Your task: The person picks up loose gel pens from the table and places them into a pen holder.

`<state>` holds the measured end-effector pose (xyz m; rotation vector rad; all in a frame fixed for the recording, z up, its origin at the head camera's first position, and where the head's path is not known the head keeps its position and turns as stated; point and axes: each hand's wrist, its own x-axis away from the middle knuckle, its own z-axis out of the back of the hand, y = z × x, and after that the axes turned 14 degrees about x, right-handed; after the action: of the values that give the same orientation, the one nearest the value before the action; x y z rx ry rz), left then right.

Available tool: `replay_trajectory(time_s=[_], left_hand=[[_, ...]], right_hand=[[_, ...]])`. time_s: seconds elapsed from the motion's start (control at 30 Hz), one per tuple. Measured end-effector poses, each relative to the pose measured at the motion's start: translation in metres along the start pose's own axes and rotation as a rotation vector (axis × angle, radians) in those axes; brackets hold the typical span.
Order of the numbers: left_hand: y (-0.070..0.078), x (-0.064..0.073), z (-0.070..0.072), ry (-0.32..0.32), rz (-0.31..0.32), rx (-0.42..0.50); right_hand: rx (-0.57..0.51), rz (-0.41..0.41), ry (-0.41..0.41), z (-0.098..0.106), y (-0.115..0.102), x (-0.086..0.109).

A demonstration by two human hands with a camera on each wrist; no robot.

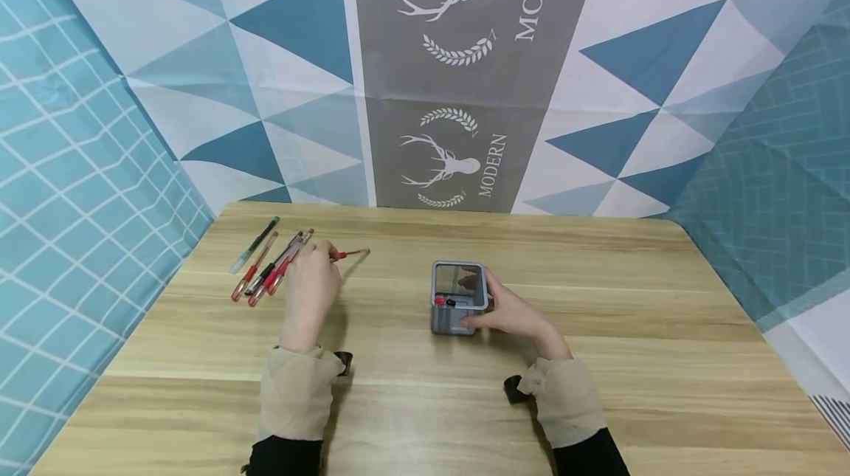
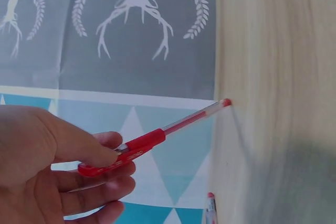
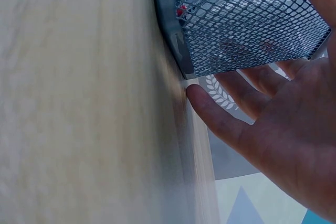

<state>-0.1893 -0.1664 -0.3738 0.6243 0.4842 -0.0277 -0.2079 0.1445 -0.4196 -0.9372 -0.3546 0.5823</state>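
In the head view my left hand [image 1: 311, 284] is at the left side of the table, with a red pen [image 1: 352, 252] jutting out to the right. The left wrist view shows thumb and fingers pinching this pen [image 2: 144, 142] at its red capped part; its clear barrel with a red refill points away from the palm. My right hand [image 1: 510, 311] holds a grey mesh pen holder [image 1: 457, 321] upright from its right side. Close up, the fingers [image 3: 252, 90] reach round behind the mesh wall [image 3: 241, 40]. Red and black pen ends [image 1: 440, 300] show inside the holder.
Several pens lie on the wooden table [image 1: 412, 402] left of my left hand: a green-capped one [image 1: 255, 244], a red one [image 1: 254, 267], and others in red and black bunched together. A patterned cloth [image 1: 299, 92] hangs behind the table's far edge.
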Motion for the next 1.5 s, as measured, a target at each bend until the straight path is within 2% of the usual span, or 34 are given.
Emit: replay_trajectory(time_s=[0.23,0.5,0.73,0.9,1.13,1.3,1.5], left_hand=[[0.009,-0.003,0.002,0.059,0.019,0.017],[0.016,-0.004,0.001,0.12,-0.037,0.049],[0.02,-0.004,0.004,0.127,-0.046,0.057],[0.029,-0.003,0.008,0.107,-0.059,0.089],[0.044,-0.002,0.008,0.094,-0.134,0.111],[0.048,-0.002,0.005,0.076,-0.174,0.143],[0.057,0.0,0.007,0.119,-0.245,0.21]], right_hand=[[-0.001,0.018,0.004,0.0,0.0,-0.001],[-0.005,0.007,0.006,0.0,0.001,-0.001],[-0.005,-0.012,0.013,-0.001,-0.001,-0.001],[-0.01,-0.011,0.01,0.0,-0.001,-0.001],[-0.016,-0.01,0.013,0.001,-0.002,0.0],[-0.018,-0.023,0.008,0.0,-0.001,-0.001],[-0.029,-0.02,0.006,-0.001,0.002,-0.003]])
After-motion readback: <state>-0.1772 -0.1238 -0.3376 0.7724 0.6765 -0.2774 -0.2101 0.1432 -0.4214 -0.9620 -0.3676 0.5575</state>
